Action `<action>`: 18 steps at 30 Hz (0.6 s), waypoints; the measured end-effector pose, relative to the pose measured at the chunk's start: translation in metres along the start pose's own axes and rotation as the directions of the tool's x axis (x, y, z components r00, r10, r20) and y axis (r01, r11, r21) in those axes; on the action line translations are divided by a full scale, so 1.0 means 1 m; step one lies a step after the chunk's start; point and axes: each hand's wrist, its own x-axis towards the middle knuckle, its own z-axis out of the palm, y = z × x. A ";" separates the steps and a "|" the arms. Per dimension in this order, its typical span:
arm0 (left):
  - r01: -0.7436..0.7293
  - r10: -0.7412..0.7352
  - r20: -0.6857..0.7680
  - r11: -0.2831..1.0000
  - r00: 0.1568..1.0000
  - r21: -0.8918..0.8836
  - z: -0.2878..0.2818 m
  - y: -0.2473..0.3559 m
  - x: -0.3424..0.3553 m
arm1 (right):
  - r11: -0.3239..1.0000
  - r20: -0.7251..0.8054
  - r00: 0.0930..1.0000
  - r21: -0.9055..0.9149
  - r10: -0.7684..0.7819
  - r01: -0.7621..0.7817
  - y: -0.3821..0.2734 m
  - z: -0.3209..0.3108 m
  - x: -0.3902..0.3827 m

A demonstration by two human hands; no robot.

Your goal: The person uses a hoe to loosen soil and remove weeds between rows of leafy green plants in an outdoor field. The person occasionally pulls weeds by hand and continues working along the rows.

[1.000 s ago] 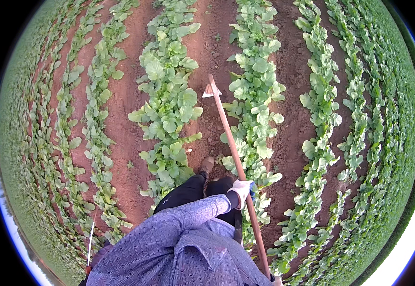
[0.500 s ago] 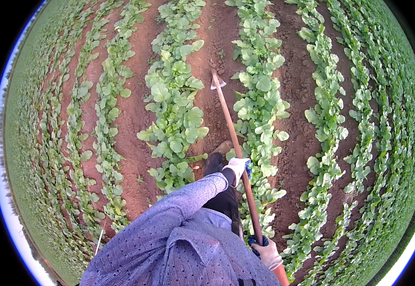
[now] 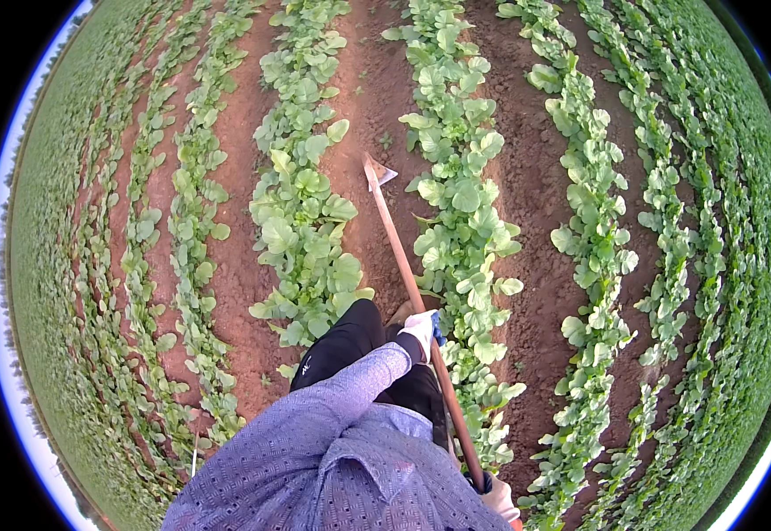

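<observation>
A long-handled hoe (image 3: 405,264) slants across the view, its wooden shaft running from lower right to upper middle. My left hand (image 3: 422,334), in a white glove with blue on the palm side, is closed round the middle of the shaft. Lower down, near the bottom edge, my right hand (image 3: 500,499) in a similar glove grips the rear part; its fingers are partly hidden. The pale metal hoe blade (image 3: 383,175) is over the brown soil strip (image 3: 370,111) between two leafy green rows. Whether it touches the ground I cannot tell.
A leafy crop row (image 3: 301,208) stands left of the hoe and another crop row (image 3: 467,195) close on its right. More rows stretch out on both sides. My black-trousered leg (image 3: 346,341) is between the near rows. A thin white stick (image 3: 194,456) shows at lower left.
The hoe blade has moved forward over the soil and turned. My leg has come forward into view with the knee bent. The plants have shifted downward in the view. Both hands keep their grip.
</observation>
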 end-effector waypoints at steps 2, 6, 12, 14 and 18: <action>-0.068 0.068 -0.002 0.997 0.998 0.019 0.017 0.042 0.009 | 0.983 0.085 0.986 0.121 -0.146 0.136 -0.009 -0.007 0.023; -0.330 0.336 -0.033 0.937 0.941 0.112 0.041 0.155 0.044 | 0.972 0.051 0.971 0.021 -0.234 0.234 -0.079 0.017 0.094; -0.314 0.377 -0.107 0.872 0.920 0.375 0.026 0.214 0.127 | 0.969 0.234 0.963 0.236 -0.131 0.075 -0.140 0.064 0.168; -0.265 0.299 -0.025 0.879 0.954 0.396 0.018 0.135 0.120 | 0.964 0.303 0.950 0.223 0.075 -0.147 -0.125 0.039 0.120; -0.076 0.137 -0.154 0.934 0.978 0.349 0.022 0.020 0.053 | 0.967 0.127 0.985 0.213 0.114 -0.139 -0.019 0.018 0.038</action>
